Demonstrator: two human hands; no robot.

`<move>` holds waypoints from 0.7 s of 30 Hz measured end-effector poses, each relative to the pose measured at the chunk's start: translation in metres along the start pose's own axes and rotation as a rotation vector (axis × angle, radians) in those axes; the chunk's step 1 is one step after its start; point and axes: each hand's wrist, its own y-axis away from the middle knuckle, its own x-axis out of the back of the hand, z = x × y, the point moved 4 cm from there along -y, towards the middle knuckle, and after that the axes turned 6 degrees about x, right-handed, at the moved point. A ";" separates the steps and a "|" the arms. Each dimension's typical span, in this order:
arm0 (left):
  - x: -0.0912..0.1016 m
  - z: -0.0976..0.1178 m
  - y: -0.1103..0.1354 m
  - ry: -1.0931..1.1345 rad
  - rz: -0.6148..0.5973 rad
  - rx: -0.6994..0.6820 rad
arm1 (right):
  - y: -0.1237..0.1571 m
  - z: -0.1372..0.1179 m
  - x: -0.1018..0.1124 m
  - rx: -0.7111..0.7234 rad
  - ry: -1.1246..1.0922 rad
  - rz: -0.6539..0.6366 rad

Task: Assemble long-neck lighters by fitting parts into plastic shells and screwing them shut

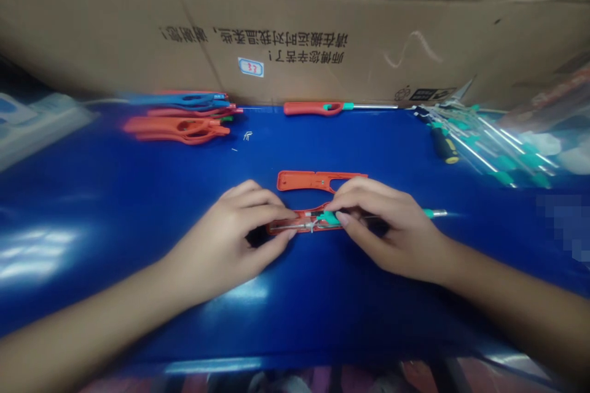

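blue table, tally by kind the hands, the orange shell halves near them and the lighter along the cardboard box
left hand and right hand: 2
held shell half and loose shell half: 2
lighter: 1
total: 5

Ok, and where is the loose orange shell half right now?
In the head view, the loose orange shell half lies near centre on the blue table, partly hidden by the right hand.

Holds the bare left hand (239,227) and right hand (396,221) near each other over the middle of the tabletop (299,325).
Slants the left forearm (106,313) and right forearm (511,295) inward from either side near the front edge. Points left thumb and index finger rightward, tips slightly apart; bends right thumb and index finger into a close pinch.
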 end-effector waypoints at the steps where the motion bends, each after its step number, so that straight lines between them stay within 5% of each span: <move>1: 0.001 0.000 0.000 -0.005 0.004 -0.005 | 0.000 -0.003 0.000 0.052 0.048 -0.029; 8: 0.002 -0.002 0.001 0.054 -0.081 0.050 | 0.005 -0.003 -0.006 0.205 0.394 -0.270; 21: 0.002 -0.004 0.002 0.056 -0.081 0.102 | 0.007 0.001 -0.008 0.272 0.562 -0.453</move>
